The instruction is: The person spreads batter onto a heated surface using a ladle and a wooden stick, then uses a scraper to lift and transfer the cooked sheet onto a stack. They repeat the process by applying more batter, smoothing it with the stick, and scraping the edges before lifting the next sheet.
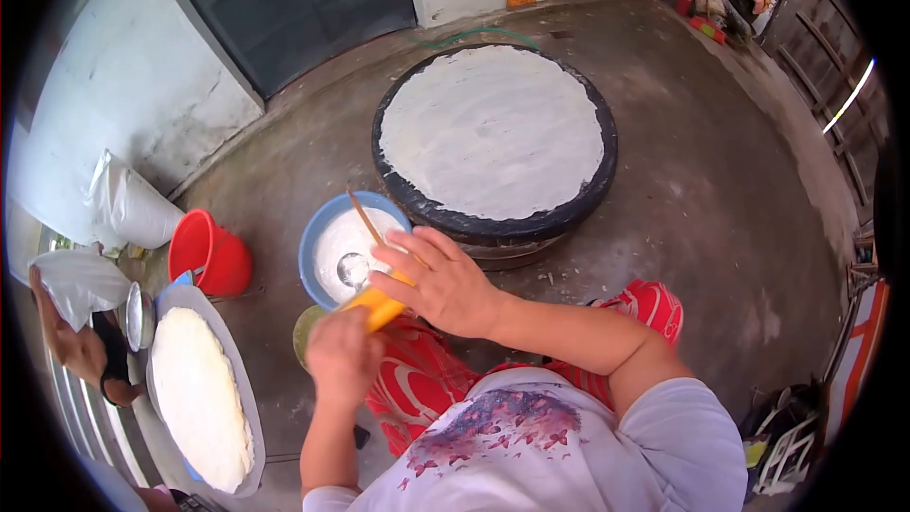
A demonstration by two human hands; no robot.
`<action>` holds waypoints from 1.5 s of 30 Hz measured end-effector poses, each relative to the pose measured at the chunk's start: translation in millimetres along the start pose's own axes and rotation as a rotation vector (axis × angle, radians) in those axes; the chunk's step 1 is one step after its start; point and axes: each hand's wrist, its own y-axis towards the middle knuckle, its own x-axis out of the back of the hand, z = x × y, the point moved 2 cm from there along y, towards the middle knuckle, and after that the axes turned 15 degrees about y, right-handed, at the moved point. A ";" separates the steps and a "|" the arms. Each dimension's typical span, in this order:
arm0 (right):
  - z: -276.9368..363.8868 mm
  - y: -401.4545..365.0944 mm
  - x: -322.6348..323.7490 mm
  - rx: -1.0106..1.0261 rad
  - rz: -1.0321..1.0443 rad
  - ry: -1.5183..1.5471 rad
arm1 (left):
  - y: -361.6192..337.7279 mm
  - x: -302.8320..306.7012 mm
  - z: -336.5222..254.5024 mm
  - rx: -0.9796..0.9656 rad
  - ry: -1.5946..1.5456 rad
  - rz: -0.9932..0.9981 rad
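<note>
My left hand point(346, 356) is closed around the lower end of a flat yellow scraper point(376, 307). My right hand point(453, 286) is at its upper part, thumb on one side and fingers on the other, with yellow showing between. Just beyond my hands is a blue basin point(308, 261) of white batter point(334, 235). A metal ladle point(353, 270) lies in the batter. A thin wooden stick point(365, 216) slants over the basin, its lower end hidden by my right hand. Farther off, a round black griddle point(611, 147) is covered with a white layer point(488, 128).
A red bucket point(209, 254) stands left of the basin. Beside my left arm lies a pale round sheet stack point(199, 398) on a grey tray point(248, 479). Another person's arm point(62, 341) is near a white plastic bag point(81, 284). A green hose point(483, 31) runs behind the griddle.
</note>
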 end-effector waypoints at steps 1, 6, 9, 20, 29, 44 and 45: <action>-8.0 -6.6 0.7 0.063 0.110 -0.099 | 7.6 -10.2 -11.5 -0.047 -0.059 0.036; -92.9 -72.9 67.3 -0.775 0.155 0.084 | 37.4 -14.9 -27.7 0.036 -0.124 -0.054; -196.2 -156.4 136.8 -0.967 -0.407 -0.103 | 7.2 -35.6 -12.5 0.203 -0.178 0.030; -334.4 -207.9 225.4 -1.346 -0.587 -0.659 | -20.7 -65.6 -24.0 0.451 -0.201 0.214; -442.5 -113.4 251.8 -1.550 -0.407 -0.722 | 9.0 -75.1 -12.5 0.469 -0.151 0.252; -626.6 32.6 173.6 -1.099 -0.068 -0.753 | 35.2 -93.0 6.7 0.536 -0.065 0.378; -633.8 48.9 160.3 -1.088 -0.059 -0.745 | 31.8 -94.0 7.1 0.550 -0.066 0.376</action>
